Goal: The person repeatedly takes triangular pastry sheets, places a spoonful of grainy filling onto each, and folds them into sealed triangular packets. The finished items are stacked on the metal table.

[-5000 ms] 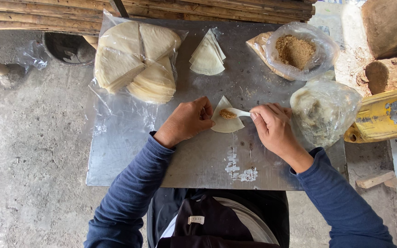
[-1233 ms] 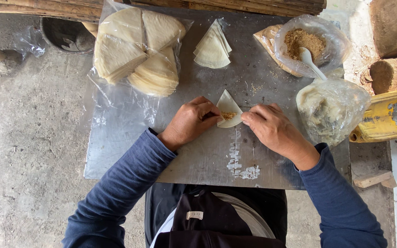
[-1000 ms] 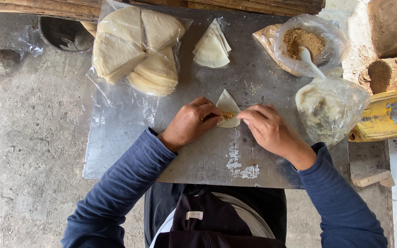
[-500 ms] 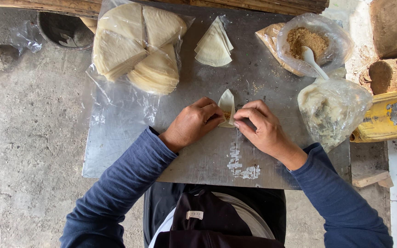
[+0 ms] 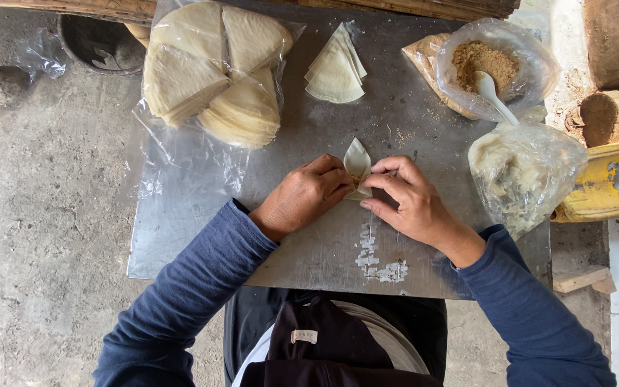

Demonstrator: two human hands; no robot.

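Mostly wrapper (image 5: 357,159) base under both hands' fingertips (image 5: 367,180)

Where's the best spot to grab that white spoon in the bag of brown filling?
Probably the white spoon by its free handle end, coming from the lower right: the handle slants out of the bag of brown filling that way, while the bowl lies in the filling.

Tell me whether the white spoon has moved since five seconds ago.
Yes. The white spoon went from the right hand into the brown filling bag at the metal sheet's far corner.
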